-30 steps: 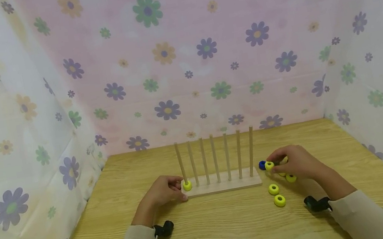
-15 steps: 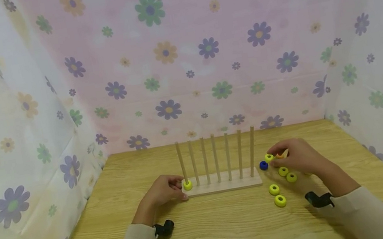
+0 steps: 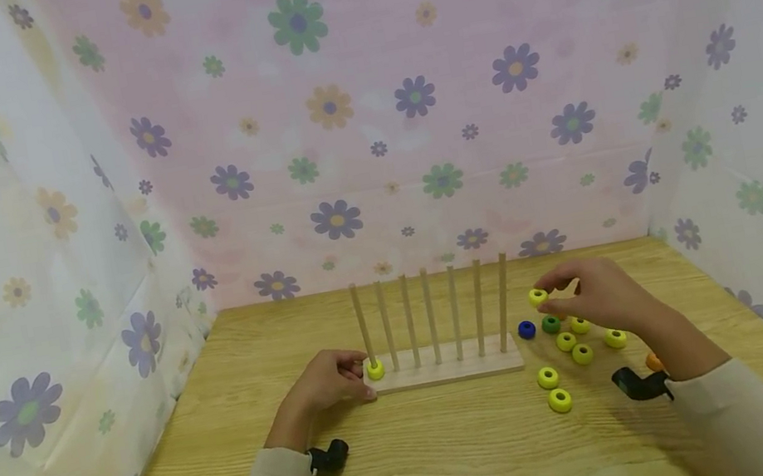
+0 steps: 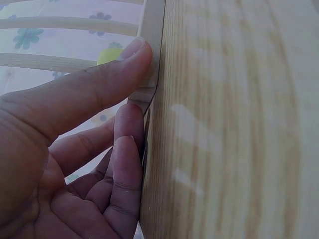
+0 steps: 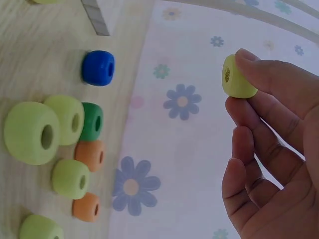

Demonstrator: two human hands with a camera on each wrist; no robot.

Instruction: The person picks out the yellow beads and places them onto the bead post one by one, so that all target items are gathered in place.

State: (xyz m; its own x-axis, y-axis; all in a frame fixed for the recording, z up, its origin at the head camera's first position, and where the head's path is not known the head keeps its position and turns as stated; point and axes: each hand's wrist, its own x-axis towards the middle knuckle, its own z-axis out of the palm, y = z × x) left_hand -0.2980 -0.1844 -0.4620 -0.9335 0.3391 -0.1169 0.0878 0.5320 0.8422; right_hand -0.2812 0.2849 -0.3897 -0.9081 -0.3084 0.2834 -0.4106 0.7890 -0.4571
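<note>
A wooden peg stand [image 3: 442,372] with several upright pegs sits mid-table. At its left end, my left hand [image 3: 326,384] grips the base, the thumb [image 4: 119,67] lying along it. One yellow bead [image 3: 375,371] is at the foot of the leftmost peg. My right hand [image 3: 606,293] pinches another yellow bead [image 5: 238,79] between thumb and fingertips, raised above the table to the right of the stand. Below it lie a blue bead [image 3: 526,330], a green bead [image 3: 551,324] and several loose yellow beads [image 3: 566,342].
An orange bead [image 3: 654,362] is partly hidden by the right wrist; the right wrist view shows two orange beads [image 5: 85,207]. Flowered cloth [image 3: 367,106] encloses the wooden table [image 3: 417,451] at the back and both sides.
My right hand has lifted a yellow bead from the loose beads, moving up and slightly away, which uncovers the green bead. The left hand stays at the stand's end.
</note>
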